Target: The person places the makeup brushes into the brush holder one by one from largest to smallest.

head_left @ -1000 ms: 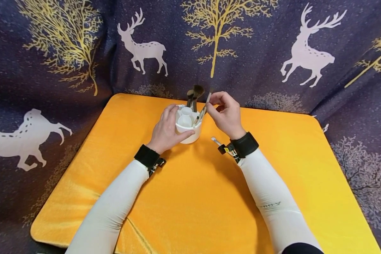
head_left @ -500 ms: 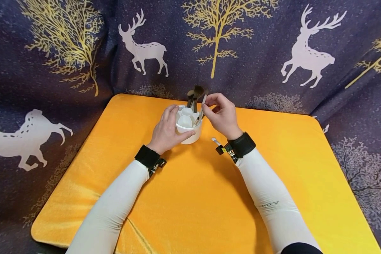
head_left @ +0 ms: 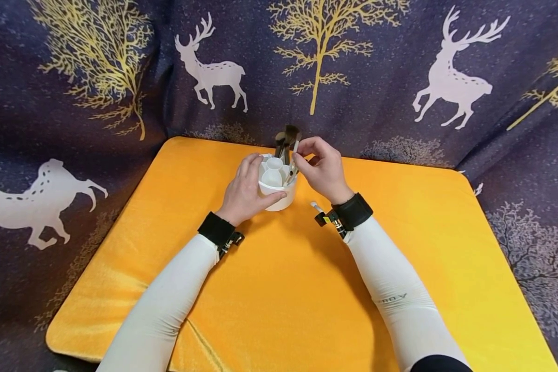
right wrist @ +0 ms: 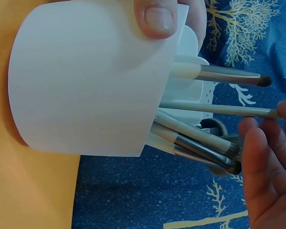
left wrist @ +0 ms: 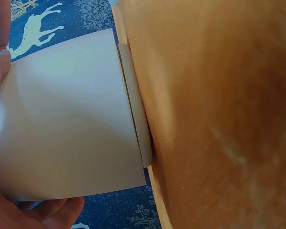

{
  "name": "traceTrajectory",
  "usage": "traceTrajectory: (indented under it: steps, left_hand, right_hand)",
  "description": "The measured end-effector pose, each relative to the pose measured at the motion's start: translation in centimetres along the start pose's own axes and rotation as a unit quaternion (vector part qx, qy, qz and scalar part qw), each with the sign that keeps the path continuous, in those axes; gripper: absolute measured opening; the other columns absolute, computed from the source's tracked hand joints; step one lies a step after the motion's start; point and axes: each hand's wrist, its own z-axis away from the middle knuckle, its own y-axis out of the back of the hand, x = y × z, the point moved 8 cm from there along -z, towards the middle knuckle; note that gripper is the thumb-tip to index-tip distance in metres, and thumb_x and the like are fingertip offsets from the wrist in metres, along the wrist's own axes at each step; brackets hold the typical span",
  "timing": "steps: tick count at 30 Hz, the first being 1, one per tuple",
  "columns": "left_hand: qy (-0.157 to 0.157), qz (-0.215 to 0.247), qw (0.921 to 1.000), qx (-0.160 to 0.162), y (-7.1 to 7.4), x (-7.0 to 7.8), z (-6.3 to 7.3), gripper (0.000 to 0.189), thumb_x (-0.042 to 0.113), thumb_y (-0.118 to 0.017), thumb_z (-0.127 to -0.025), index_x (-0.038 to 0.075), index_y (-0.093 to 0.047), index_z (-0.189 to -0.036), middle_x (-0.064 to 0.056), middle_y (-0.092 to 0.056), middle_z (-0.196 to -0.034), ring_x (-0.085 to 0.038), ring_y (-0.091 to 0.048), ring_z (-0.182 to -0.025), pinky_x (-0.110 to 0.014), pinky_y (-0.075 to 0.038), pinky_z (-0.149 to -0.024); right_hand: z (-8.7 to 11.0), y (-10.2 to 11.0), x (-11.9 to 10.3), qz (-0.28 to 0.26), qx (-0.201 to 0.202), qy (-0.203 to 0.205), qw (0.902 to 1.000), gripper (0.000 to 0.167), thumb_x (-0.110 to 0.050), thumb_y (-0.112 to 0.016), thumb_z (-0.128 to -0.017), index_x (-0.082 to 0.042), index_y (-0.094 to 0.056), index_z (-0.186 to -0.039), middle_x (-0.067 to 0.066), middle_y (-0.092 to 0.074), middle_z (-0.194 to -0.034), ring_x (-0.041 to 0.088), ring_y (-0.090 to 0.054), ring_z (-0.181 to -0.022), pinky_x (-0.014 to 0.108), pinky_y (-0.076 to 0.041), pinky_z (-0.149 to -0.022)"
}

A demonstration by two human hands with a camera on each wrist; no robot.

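My left hand (head_left: 246, 191) grips a round white makeup brush holder (head_left: 275, 200), thumb across its front and fingers along its far left side. The holder has divided compartments and stands on the table; in the left wrist view its smooth wall (left wrist: 71, 119) fills much of the frame. My right hand (head_left: 324, 168) pinches the upper end of a slim, pale-handled makeup brush (right wrist: 214, 109), whose lower part reaches down into the holder's right side. One brush with a silver ferrule (right wrist: 233, 75) leans beside it, and several more brushes (right wrist: 195, 148) stand in the holder.
A slim object with a whitish tip (head_left: 315, 206) lies on the table, partly hidden by the right wrist camera (head_left: 325, 219). The table has an orange cloth (head_left: 279, 289). Behind it hangs a dark blue curtain (head_left: 376, 93) with deer and trees.
My right hand has moved left and brought its brush closer over the holder, more upright and lower among the other brushes. My left hand stays on the holder.
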Motion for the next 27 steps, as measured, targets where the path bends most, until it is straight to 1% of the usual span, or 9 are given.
traceTrajectory:
  steps: [7,11,16,21,27]
  left_hand:
    - [0.004,0.000,1.0000,-0.004,-0.1,0.1,0.0,0.113,0.064,-0.089,-0.088,0.003,-0.038,-0.168,-0.021,-0.038,-0.168,-0.038,-0.052,-0.141,-0.055,-0.060,-0.099]
    - [0.004,0.001,1.0000,-0.003,0.0,0.1,-0.1,0.113,0.063,-0.090,-0.088,0.002,-0.038,-0.167,-0.022,-0.038,-0.168,-0.038,-0.052,-0.142,-0.055,-0.059,-0.102]
    - [0.005,0.002,1.0000,0.000,0.0,0.0,0.0,0.113,0.063,-0.090,-0.087,0.003,-0.038,-0.167,-0.022,-0.037,-0.168,-0.038,-0.052,-0.142,-0.056,-0.060,-0.100]
    - [0.004,-0.003,1.0000,0.002,0.0,0.0,0.0,0.114,0.065,-0.090,-0.087,0.002,-0.038,-0.167,-0.022,-0.037,-0.168,-0.039,-0.052,-0.141,-0.056,-0.061,-0.099]
    - [0.003,-0.008,1.0000,-0.001,0.0,0.0,-0.1,0.114,0.065,-0.089,-0.087,0.002,-0.038,-0.167,-0.022,-0.037,-0.168,-0.039,-0.052,-0.142,-0.056,-0.062,-0.098]
  right_hand:
    - [0.2,-0.1,0.2,0.007,-0.015,-0.006,0.9998,0.017,-0.004,-0.080,-0.102,0.001,-0.073,-0.117,0.013,-0.074,-0.106,0.020,-0.069,-0.089,0.033,-0.054,-0.070]
    - [0.2,0.2,0.1,0.004,-0.016,-0.003,0.9999,0.020,-0.007,-0.081,-0.103,0.002,-0.074,-0.119,0.012,-0.075,-0.108,0.019,-0.070,-0.091,0.030,-0.054,-0.071]
    - [0.3,0.7,0.2,0.012,-0.010,-0.005,0.9999,0.022,-0.011,-0.082,-0.103,0.001,-0.074,-0.120,0.011,-0.075,-0.109,0.020,-0.072,-0.095,0.029,-0.055,-0.072]
    - [0.6,1.3,0.4,0.012,-0.008,-0.019,0.9997,0.021,-0.012,-0.082,-0.104,0.000,-0.074,-0.120,0.011,-0.075,-0.111,0.021,-0.072,-0.099,0.027,-0.054,-0.074]
    - [1.1,1.8,0.7,0.014,-0.008,-0.035,0.9993,0.019,-0.011,-0.080,-0.105,0.000,-0.074,-0.119,0.012,-0.075,-0.112,0.020,-0.071,-0.099,0.029,-0.053,-0.075]
